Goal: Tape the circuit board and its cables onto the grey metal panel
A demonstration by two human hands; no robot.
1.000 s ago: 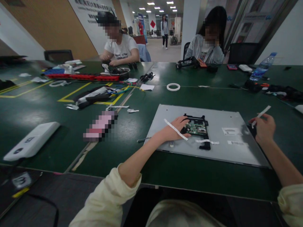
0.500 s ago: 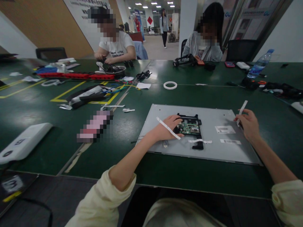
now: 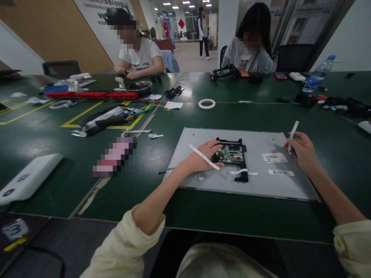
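Observation:
A green circuit board point(image 3: 230, 155) in a black plastic frame point(image 3: 242, 170) lies on a flat grey metal panel point(image 3: 262, 181). My left hand point(image 3: 204, 154) grips the left side of the board, thumb below and fingers above. Across the back of that hand sticks a strip of white tape point(image 3: 199, 153). Another short piece of tape point(image 3: 251, 173) crosses the frame's lower leg. Over the panel's right edge, my right hand point(image 3: 301, 148) pinches a white tape strip point(image 3: 294, 131) that points upward. Two white labels are on the panel near it, one a printed label point(image 3: 274, 158).
Beyond the panel lies a white tape roll point(image 3: 206, 107). On the left are a phone point(image 3: 115, 156), a white device point(image 3: 30, 177) and a dark bundle with wires point(image 3: 106, 119). A water bottle point(image 3: 319, 75) stands far right. Two people sit across the table point(image 3: 162, 170).
The view has shifted slightly. My right hand and its tape strip have moved a little to the left; my left hand stays on the board. A person in the background has changed stance.

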